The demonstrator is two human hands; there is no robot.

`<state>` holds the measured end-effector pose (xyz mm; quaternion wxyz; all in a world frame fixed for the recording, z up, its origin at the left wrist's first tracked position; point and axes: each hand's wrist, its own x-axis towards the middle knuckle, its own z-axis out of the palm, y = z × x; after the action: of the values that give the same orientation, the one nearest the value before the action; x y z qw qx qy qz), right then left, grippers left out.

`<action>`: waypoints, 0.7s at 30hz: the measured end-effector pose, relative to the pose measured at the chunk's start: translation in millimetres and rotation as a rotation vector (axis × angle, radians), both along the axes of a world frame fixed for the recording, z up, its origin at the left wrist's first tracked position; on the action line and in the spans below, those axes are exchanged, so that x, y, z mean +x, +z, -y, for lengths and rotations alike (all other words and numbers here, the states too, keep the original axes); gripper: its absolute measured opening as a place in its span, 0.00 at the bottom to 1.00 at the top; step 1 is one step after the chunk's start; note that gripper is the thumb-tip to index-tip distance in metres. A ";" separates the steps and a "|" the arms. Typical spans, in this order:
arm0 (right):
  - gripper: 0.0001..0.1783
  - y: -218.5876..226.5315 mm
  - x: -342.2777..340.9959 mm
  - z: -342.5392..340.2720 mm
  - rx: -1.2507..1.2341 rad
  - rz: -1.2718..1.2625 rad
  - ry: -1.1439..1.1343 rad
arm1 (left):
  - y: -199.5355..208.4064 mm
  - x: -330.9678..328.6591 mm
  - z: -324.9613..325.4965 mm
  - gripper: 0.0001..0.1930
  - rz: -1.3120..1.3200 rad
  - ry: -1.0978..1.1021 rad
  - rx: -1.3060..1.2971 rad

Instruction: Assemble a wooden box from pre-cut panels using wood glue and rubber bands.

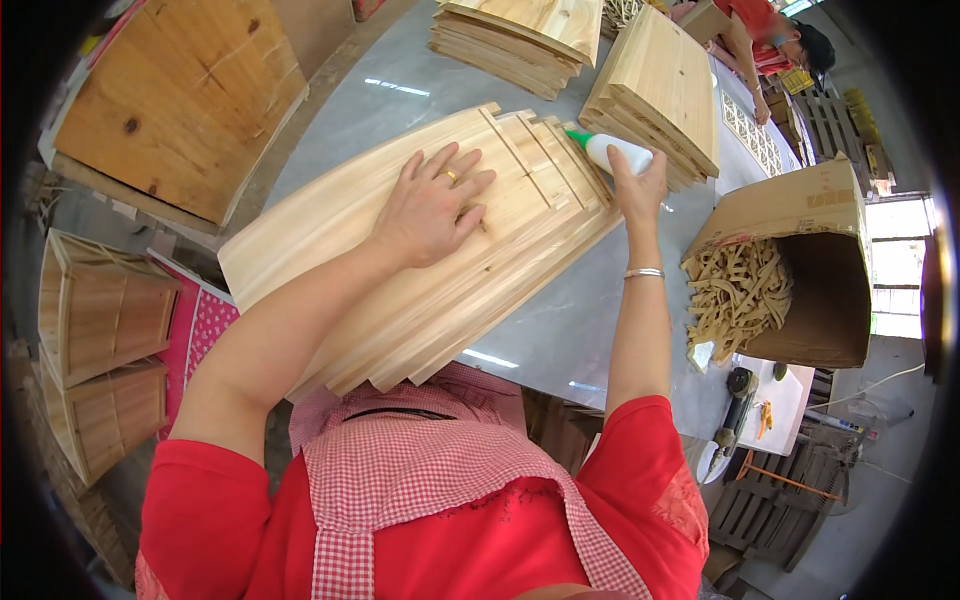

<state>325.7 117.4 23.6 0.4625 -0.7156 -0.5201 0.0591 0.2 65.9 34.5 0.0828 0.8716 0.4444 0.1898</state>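
A fanned stack of pale wooden boards (330,230) lies in front of me, the edges stepped and a groove running near the right end of each. My left hand (432,208) rests flat on the top board, fingers spread, with a ring on one finger. In my right hand (640,185) is a white squeeze bottle (618,153) with a green nozzle. The bottle is tilted over, its tip pointing left at the grooved ends of the far boards. Whether anything flows from the tip I cannot make out.
More board stacks (520,45) (660,95) stand at the back of the grey table (560,300). To the right, a cardboard box (790,210) lies on its side, full of wooden strips (740,295). A power tool (735,400) sits nearer. Another person (765,40) works at far right.
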 end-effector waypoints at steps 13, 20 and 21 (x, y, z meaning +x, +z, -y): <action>0.32 18.3 51.8 41.6 -0.091 0.164 0.073 | -3.4 0.9 -1.3 0.23 -0.009 -0.006 0.033; 0.29 26.1 81.5 91.3 -0.141 0.143 0.026 | -4.2 2.2 -2.1 0.22 -0.020 -0.002 0.045; 0.29 25.0 82.4 94.6 -0.149 0.138 -0.007 | -4.5 2.0 -2.3 0.22 -0.020 -0.003 0.046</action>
<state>408.1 22.9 48.6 0.3711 -0.7521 -0.5426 0.0468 2.2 68.1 30.0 0.0583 0.8757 0.4395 0.1912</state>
